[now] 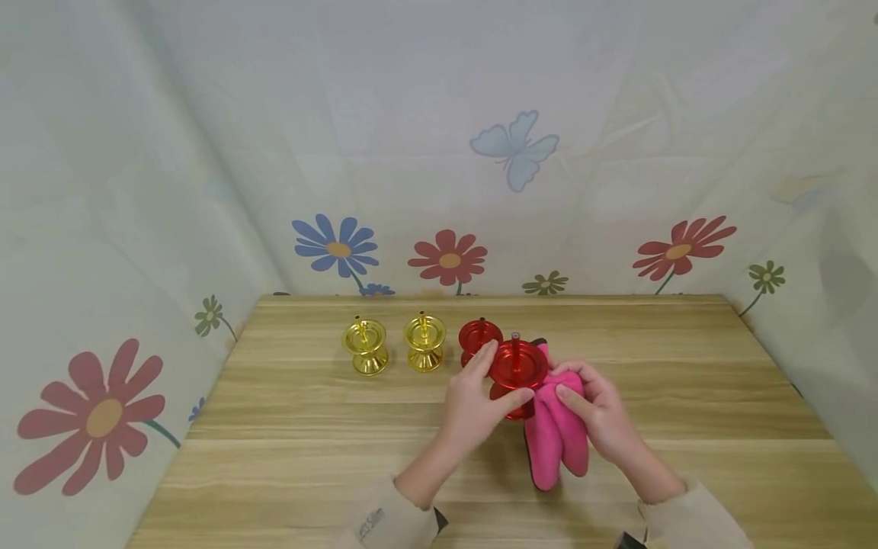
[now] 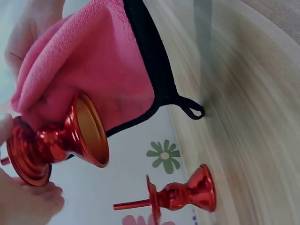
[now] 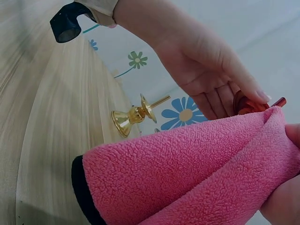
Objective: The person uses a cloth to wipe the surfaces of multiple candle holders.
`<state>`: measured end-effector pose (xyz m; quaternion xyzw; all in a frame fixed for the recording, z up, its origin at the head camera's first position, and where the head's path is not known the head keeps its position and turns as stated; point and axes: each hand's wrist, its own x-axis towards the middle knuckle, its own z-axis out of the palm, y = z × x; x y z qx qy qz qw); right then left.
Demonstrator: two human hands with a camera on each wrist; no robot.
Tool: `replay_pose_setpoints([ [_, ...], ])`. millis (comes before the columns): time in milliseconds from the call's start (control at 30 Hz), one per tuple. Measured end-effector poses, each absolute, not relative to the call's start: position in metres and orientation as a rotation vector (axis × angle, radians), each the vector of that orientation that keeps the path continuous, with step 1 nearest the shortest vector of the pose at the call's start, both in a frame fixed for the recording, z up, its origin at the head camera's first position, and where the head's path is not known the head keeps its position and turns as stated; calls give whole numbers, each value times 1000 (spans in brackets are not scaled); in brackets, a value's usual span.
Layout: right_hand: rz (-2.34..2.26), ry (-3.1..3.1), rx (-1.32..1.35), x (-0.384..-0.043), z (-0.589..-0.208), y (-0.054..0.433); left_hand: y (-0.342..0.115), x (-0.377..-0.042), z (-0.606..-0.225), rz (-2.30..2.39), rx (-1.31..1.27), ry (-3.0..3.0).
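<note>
Lettering (image 1: 371,524) is showing on the left sleeve (image 1: 406,518), head view, near the bottom edge. Small dark print, apparently two words, is running on a slant, climbing to the right across the pale cloth. First word is seemingly ending in "ESS"; its start is too unclear to tell. Second is beginning with "S" and reading roughly as "Slim" or "Sillm", middle letters blurring together. Print is coming out too small for exact spelling.
</note>
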<state>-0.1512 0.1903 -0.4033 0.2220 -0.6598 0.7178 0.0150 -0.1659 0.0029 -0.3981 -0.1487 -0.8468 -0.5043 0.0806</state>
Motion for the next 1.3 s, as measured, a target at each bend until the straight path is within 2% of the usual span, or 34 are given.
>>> replay_pose_setpoints([
  [300, 2493, -1880, 793, -150, -403, 199, -15, -180, -400, -1871, -690, -2587],
  [467, 2460, -1901, 863, -148, -403, 202, -22, -186, -396, -1778, -896, -2655],
  [667, 2404, -1962, 868, -145, -401, 203, -25, -189, -390, -1639, -1029, -2712],
  [1067, 2544, -1876, 914, -150, -401, 215, -18, -190, -389, -1673, -1009, -2637],
  [1300, 2544, -1859, 793, -149, -402, 231, -15, -193, -391, -1872, -893, -2586],
])
